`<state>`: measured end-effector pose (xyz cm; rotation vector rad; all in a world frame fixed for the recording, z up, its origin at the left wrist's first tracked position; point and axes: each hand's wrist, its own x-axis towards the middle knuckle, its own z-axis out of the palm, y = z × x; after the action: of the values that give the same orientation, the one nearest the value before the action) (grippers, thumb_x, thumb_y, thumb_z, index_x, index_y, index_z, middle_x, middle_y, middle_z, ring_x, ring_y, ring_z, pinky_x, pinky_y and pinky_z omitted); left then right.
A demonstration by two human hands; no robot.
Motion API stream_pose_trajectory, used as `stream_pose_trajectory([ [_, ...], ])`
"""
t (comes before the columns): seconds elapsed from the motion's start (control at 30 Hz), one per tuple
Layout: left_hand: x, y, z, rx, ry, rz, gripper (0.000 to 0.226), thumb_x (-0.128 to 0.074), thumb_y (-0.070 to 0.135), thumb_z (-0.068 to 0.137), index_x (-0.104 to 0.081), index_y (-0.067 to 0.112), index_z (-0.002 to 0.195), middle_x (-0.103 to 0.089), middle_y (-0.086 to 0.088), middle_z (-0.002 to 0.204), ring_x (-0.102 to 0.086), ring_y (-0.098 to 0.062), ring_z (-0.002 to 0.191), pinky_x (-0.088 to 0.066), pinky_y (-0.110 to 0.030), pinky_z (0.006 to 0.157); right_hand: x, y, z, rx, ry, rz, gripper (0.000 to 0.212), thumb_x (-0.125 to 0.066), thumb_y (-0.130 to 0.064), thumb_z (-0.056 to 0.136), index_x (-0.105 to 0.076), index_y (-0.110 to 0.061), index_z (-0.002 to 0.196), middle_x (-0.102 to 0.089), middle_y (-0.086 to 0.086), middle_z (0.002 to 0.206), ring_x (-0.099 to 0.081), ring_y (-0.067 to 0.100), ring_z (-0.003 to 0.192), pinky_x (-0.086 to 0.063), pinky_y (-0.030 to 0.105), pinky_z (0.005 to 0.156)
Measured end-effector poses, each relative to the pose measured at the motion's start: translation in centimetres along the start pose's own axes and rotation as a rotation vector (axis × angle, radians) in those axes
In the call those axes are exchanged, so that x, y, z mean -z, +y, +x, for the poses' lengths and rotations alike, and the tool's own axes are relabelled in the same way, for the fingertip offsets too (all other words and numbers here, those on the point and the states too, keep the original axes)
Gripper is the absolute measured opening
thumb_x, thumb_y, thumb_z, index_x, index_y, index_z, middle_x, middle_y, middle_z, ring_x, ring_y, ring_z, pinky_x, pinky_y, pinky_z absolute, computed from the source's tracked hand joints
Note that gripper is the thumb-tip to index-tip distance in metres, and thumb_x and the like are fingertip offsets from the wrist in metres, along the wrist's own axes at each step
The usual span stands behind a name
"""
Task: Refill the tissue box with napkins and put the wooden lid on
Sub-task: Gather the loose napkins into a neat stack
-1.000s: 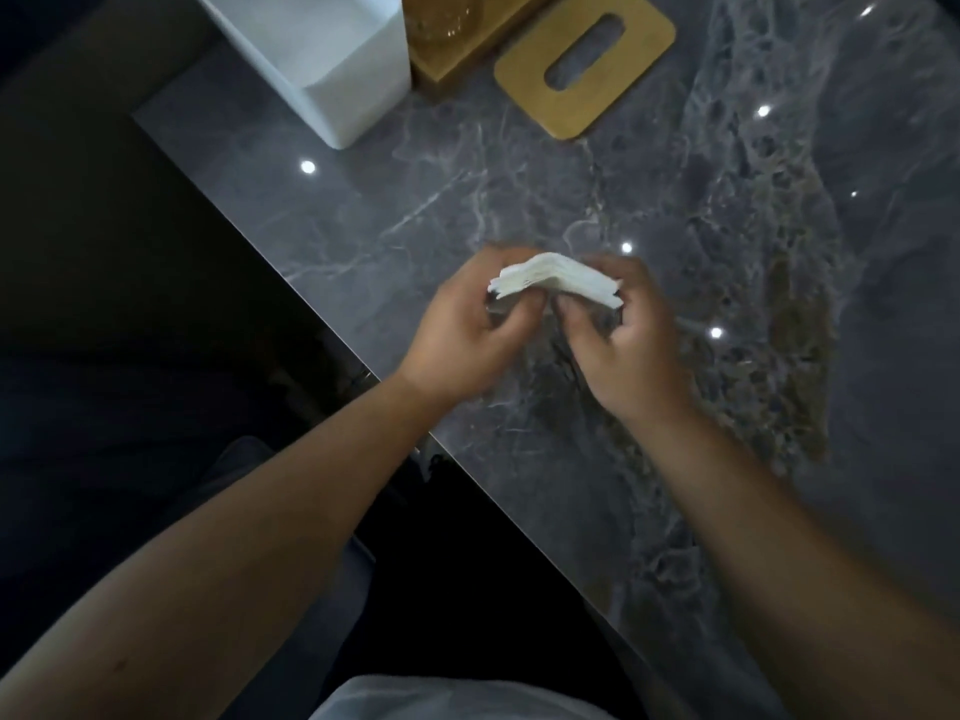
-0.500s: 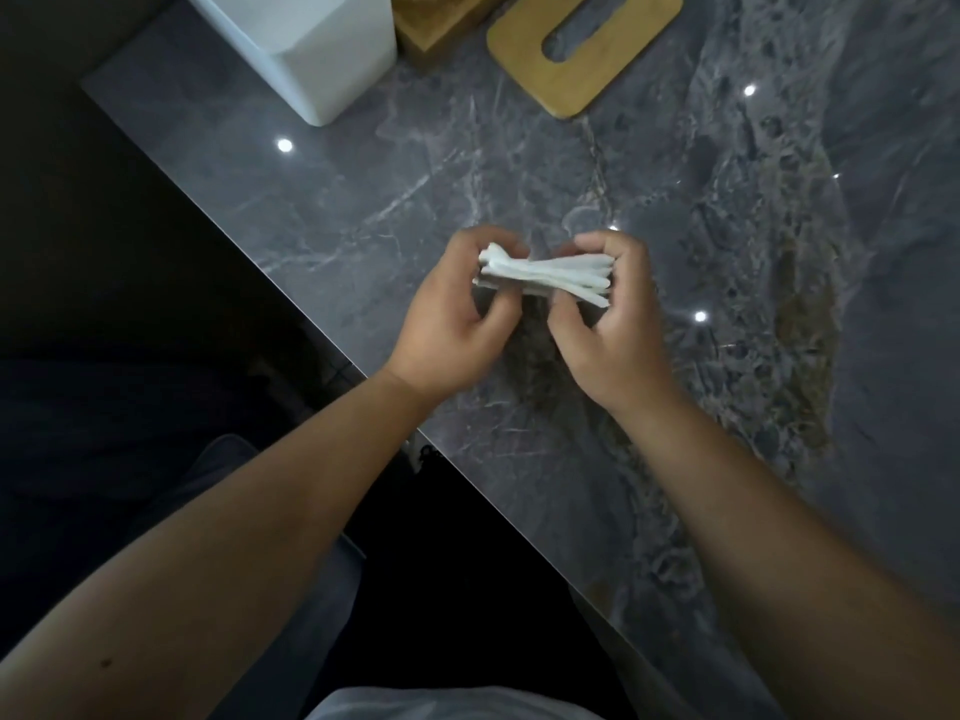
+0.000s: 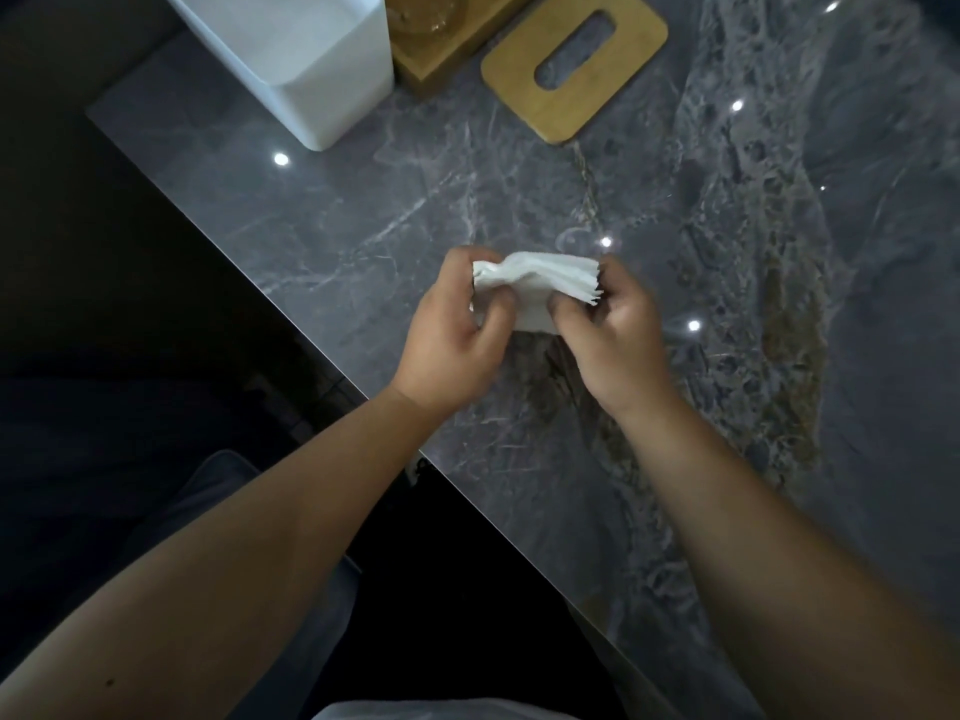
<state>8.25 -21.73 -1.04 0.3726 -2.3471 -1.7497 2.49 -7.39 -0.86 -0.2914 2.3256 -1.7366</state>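
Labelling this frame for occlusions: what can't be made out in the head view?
- White tissue box: top cut off by the frame edge, so its fill is unknown.
- Wooden tray: mostly cropped; its glass contents unclear.
- Napkin stack: ends hidden by left hand and right hand; count unreadable.
- Wooden lid: fully visible.

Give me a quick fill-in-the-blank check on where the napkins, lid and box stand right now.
1. The napkin stack is held by ____ hands.
2. The wooden lid lies flat on the ____ countertop.
3. The lid lies to the ____ of the white tissue box.

Missing words: both; marble; right
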Motion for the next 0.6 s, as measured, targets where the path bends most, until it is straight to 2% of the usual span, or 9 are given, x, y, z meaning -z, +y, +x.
stream_pose_trajectory([
  [0.07, 0.3, 0.2, 0.2, -0.038, 0.027, -0.003, 0.02, -0.049, 0.024, 0.091, -0.044, 0.042, 0.097, -0.058, 0.029, 0.082, -0.056, -0.002, 0.069, -0.043, -0.019, 0.053, 0.1, -0.2, 0.0, 0.049, -0.001, 0.019, 0.017, -0.061, -0.027, 0.082, -0.059, -0.04, 0.093, -0.066, -0.013, 0.086, -0.062, 0.006, 0.075, -0.05, 0.021, 0.064],
  [0.13, 0.5, 0.0, 0.2, -0.052, 0.034, 0.0, 0.022, -0.05, 0.023, 0.092, -0.045, 0.042, 0.1, -0.057, 0.032, 0.089, -0.057, 0.002, 0.075, -0.044, -0.014, 0.059, 0.3, -0.1, 0.0, 0.029, -0.034, 0.034, 0.024, -0.062, -0.025, 0.083, -0.056, -0.043, 0.098, -0.065, -0.017, 0.094, -0.064, 0.007, 0.087, -0.052, 0.022, 0.071],
  [0.2, 0.6, -0.5, 0.1, -0.025, 0.012, 0.01, 0.021, -0.051, 0.02, 0.092, -0.048, 0.035, 0.106, -0.058, 0.031, 0.096, -0.059, 0.002, 0.087, -0.05, -0.019, 0.069, 0.3, 0.2, -0.1, -0.011, -0.064, -0.018, 0.025, -0.062, -0.025, 0.084, -0.056, -0.042, 0.1, -0.066, -0.02, 0.097, -0.064, 0.003, 0.094, -0.05, 0.02, 0.079],
  [0.27, 0.5, -0.9, -0.1, -0.028, 0.008, 0.026, 0.021, -0.052, 0.017, 0.092, -0.049, 0.031, 0.107, -0.059, 0.027, 0.097, -0.059, -0.001, 0.088, -0.05, -0.023, 0.072, 0.3, 0.3, 0.0, 0.007, -0.049, -0.074, 0.02, -0.062, -0.025, 0.084, -0.058, -0.039, 0.098, -0.065, -0.028, 0.091, -0.063, -0.005, 0.087, -0.046, 0.009, 0.072],
  [0.33, 0.5, -1.1, -0.2, -0.055, 0.013, 0.052, 0.02, -0.051, 0.017, 0.091, -0.05, 0.029, 0.107, -0.059, 0.024, 0.095, -0.058, -0.002, 0.086, -0.048, -0.02, 0.07, 0.2, 0.2, 0.0, 0.076, -0.036, -0.088, 0.021, -0.062, -0.024, 0.084, -0.056, -0.039, 0.097, -0.063, -0.031, 0.089, -0.061, -0.006, 0.083, -0.043, 0.006, 0.069],
  [0.4, 0.6, -1.3, -0.2, -0.049, -0.007, 0.063, 0.019, -0.05, 0.02, 0.092, -0.049, 0.03, 0.108, -0.059, 0.021, 0.094, -0.058, 0.0, 0.084, -0.046, -0.017, 0.068, 0.2, 0.2, -0.1, 0.106, -0.054, -0.098, 0.031, -0.063, -0.019, 0.084, -0.053, -0.04, 0.104, -0.061, -0.03, 0.095, -0.06, -0.005, 0.091, -0.044, 0.008, 0.076],
  [0.47, 0.6, -1.5, -0.2, -0.026, -0.032, 0.084, 0.018, -0.049, 0.019, 0.092, -0.049, 0.029, 0.107, -0.059, 0.017, 0.092, -0.058, -0.001, 0.079, -0.046, -0.021, 0.065, 0.2, 0.3, -0.1, 0.083, -0.07, -0.107, 0.031, -0.063, -0.014, 0.085, -0.054, -0.036, 0.106, -0.061, -0.024, 0.096, -0.059, -0.005, 0.093, -0.044, 0.009, 0.079],
  [0.53, 0.6, -1.5, -0.2, -0.016, -0.03, 0.103, 0.02, -0.048, 0.018, 0.092, -0.048, 0.033, 0.106, -0.06, 0.017, 0.09, -0.059, -0.001, 0.079, -0.047, -0.022, 0.065, 0.4, 0.2, 0.1, 0.098, -0.055, -0.128, 0.026, -0.062, -0.013, 0.086, -0.058, -0.034, 0.1, -0.062, -0.017, 0.088, -0.06, -0.003, 0.084, -0.044, 0.009, 0.073],
  [0.6, 0.6, -1.1, -0.1, -0.031, -0.01, 0.106, 0.022, -0.048, 0.021, 0.093, -0.048, 0.039, 0.105, -0.06, 0.022, 0.091, -0.06, 0.001, 0.083, -0.047, -0.017, 0.067, 0.5, 0.1, 0.3, 0.158, -0.037, -0.147, 0.021, -0.061, -0.013, 0.085, -0.061, -0.029, 0.099, -0.062, -0.011, 0.085, -0.059, -0.002, 0.078, -0.044, 0.01, 0.069],
])
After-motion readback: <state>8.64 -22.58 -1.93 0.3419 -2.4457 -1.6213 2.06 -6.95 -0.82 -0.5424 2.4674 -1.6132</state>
